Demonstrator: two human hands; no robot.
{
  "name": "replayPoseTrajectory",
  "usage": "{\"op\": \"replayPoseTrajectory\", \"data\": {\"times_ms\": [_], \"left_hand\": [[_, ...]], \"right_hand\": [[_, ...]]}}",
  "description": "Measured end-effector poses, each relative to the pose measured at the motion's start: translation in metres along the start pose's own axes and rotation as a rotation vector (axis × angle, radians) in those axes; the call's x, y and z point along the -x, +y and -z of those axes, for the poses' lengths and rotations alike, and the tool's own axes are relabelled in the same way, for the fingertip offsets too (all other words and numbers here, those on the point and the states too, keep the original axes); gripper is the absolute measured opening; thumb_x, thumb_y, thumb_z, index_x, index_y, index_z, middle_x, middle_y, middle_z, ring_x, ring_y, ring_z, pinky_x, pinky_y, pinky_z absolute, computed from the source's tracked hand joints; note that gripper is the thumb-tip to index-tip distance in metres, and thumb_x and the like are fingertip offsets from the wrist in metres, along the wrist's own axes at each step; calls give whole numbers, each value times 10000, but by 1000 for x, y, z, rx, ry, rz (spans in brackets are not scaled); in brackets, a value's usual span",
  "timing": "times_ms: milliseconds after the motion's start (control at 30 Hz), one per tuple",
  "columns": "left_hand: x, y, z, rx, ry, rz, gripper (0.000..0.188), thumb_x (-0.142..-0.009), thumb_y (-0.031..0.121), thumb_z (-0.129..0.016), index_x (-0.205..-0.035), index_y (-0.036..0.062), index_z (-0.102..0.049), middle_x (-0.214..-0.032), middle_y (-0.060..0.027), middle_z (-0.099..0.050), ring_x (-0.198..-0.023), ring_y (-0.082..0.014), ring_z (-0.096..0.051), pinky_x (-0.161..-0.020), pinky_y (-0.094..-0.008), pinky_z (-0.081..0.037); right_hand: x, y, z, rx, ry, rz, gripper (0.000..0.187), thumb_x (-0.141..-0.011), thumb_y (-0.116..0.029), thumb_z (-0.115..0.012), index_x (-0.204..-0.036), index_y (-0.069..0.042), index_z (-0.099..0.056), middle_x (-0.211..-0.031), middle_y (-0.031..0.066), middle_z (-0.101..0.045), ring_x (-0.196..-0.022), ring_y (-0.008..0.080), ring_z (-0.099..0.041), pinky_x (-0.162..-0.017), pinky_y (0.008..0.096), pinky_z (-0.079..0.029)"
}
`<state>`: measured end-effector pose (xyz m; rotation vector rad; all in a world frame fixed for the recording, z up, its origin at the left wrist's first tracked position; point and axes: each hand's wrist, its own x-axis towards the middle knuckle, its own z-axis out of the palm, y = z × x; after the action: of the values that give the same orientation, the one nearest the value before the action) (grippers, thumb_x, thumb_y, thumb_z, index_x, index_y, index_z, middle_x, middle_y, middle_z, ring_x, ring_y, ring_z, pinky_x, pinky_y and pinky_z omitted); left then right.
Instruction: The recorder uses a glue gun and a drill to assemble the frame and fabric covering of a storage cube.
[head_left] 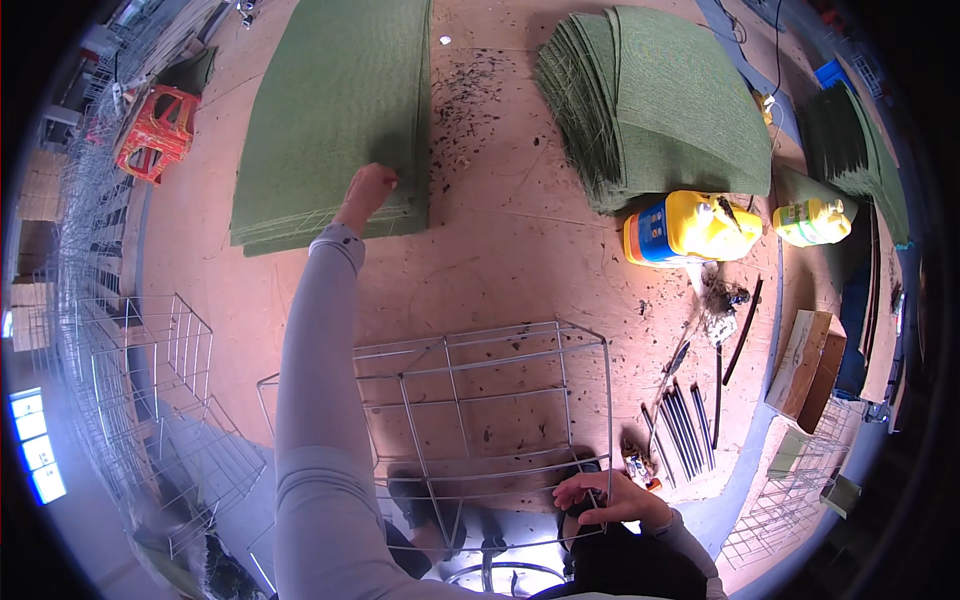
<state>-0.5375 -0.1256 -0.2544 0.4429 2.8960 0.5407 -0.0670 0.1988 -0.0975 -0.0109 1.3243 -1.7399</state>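
My left arm stretches forward over a tall stack of green mesh-like sheets (pixel 330 110). My left hand (pixel 368 192) is closed near the stack's front edge, its fingertips against the top sheet. Whether a sheet is pinched in them is hidden. A silver wire frame (pixel 484 400), shaped like an open box, stands tilted at the table's near edge, partly behind my left forearm. At its lower right corner, my right hand (pixel 625 500) has its fingers loosely curled around the wire.
A second pile of green sheets (pixel 680 110) lies far right, behind a yellow jug (pixel 700 228). Black rods (pixel 685 430) lie at the right. A red stool (pixel 158 133) and more wire frames (pixel 150 350) are at the left. A cardboard box (pixel 806 365) sits at the right edge.
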Motion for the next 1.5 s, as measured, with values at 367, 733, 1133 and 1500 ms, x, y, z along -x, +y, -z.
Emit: {"op": "replayPoseTrajectory", "data": {"times_ms": [367,733,1133,1500], "left_hand": [[16,5,77,598,179,223,118,-713,108,-737,-682,45,-642,-620,9,-590,-596,-60,-526,-563,-226,-438],[18,7,79,901,246,-3,84,-725,57,-713,-684,40,-642,-630,32,-580,-629,-54,-498,-616,-228,-436],[33,-20,17,138,175,133,226,-700,99,-689,-921,75,-646,-892,-91,-646,-824,-196,-619,-743,-281,-491],[15,35,-18,-443,-54,-113,339,-639,123,-731,-940,57,-590,-1014,-112,-530,-993,-298,-534,-840,-396,-450]], "right_hand": [[3,3,-6,47,66,82,451,-778,-259,-661,-1132,-12,-527,-965,95,-613,-927,168,-570,-827,301,-435],[13,21,-13,-28,150,82,445,-831,-292,-592,-1128,30,-510,-948,106,-607,-919,161,-564,-810,284,-448],[5,7,-1,-11,-22,67,459,-806,-293,-633,-1138,0,-514,-976,104,-615,-934,167,-571,-832,298,-440],[-6,2,14,10,-143,14,494,-745,-262,-696,-1133,-9,-524,-996,105,-614,-928,173,-586,-822,296,-457]]}}
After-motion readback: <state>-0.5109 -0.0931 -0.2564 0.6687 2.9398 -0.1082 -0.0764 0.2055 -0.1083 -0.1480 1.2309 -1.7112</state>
